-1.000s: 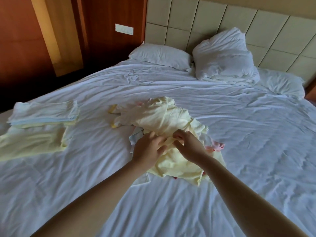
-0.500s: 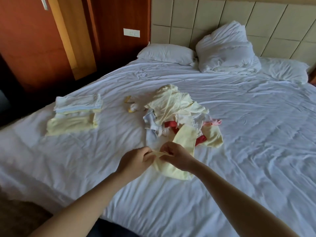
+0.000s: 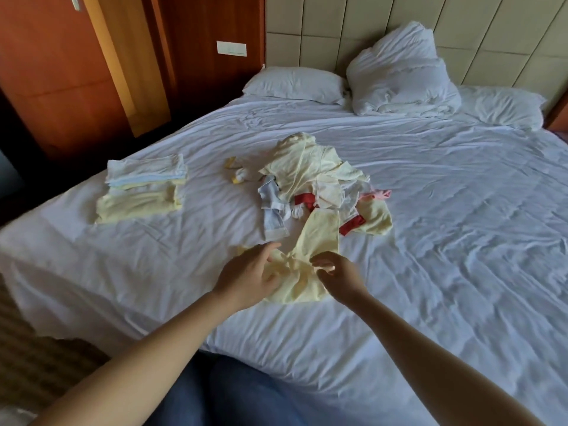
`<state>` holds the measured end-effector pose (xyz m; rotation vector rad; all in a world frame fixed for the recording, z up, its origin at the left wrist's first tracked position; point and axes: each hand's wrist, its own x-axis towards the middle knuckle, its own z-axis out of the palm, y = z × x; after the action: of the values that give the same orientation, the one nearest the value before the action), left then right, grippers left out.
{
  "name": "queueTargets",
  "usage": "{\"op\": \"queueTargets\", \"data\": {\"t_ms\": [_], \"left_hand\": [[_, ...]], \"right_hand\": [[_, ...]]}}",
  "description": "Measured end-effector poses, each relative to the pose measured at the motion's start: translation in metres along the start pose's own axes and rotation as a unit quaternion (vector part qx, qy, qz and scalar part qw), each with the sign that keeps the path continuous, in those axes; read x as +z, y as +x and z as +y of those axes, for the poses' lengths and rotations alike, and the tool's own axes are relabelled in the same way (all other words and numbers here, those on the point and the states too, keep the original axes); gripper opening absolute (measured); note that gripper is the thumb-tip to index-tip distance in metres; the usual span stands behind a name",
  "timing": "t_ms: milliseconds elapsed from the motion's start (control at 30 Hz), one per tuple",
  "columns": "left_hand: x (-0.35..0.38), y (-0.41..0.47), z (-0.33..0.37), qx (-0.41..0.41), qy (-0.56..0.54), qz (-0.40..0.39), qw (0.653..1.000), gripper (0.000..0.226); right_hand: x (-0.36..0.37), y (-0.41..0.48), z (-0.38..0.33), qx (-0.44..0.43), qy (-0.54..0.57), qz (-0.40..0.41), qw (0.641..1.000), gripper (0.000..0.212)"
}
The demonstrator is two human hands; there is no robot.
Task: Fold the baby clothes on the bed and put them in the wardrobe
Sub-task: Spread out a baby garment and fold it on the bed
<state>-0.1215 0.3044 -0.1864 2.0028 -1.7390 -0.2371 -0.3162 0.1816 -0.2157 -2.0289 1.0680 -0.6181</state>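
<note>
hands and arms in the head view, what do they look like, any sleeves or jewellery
The left forearm and right forearm are bare to the frame edge, no sleeves in view. The left hand and right hand wear no gloves; no rings, watch or bracelet show. At the bottom edge, blue trousers show.

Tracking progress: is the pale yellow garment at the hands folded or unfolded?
Unfolded: the yellow garment lies rumpled on the sheet, one leg stretched toward the pile, bunched between left hand and right hand.
</note>
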Motion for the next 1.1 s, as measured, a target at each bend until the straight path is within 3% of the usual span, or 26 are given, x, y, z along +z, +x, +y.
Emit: {"op": "queueTargets", "data": {"t_ms": [100,333,600,900,1033,1100], "left_hand": [[0.015,0.013,0.026,0.03,0.013,-0.032,0.999,0.046],[0.051,0.036,0.05,0.048,0.135,-0.139,0.98,0.054],[0.065,0.046,0.036,-0.033,0.11,-0.174,0.978,0.036],[0.046,0.021,0.023,-0.055,-0.016,0.031,0.998,0.024],[0.019,0.018,0.021,-0.048,-0.041,0.098,0.993,0.024],[0.006,0.019,0.02,-0.054,-0.045,0.124,0.99,0.024]], "right_hand": [[-0.011,-0.007,0.021,0.05,-0.072,-0.008,0.996,0.038],[-0.013,-0.025,0.053,0.059,-0.133,-0.091,0.985,0.049],[-0.007,-0.027,0.07,0.05,-0.094,-0.076,0.991,0.05],[0.0,-0.025,0.067,0.012,-0.175,-0.061,0.983,0.049],[-0.007,-0.021,0.048,0.031,-0.144,-0.006,0.989,0.015],[-0.01,-0.018,0.035,0.019,-0.131,0.014,0.991,0.01]]}}
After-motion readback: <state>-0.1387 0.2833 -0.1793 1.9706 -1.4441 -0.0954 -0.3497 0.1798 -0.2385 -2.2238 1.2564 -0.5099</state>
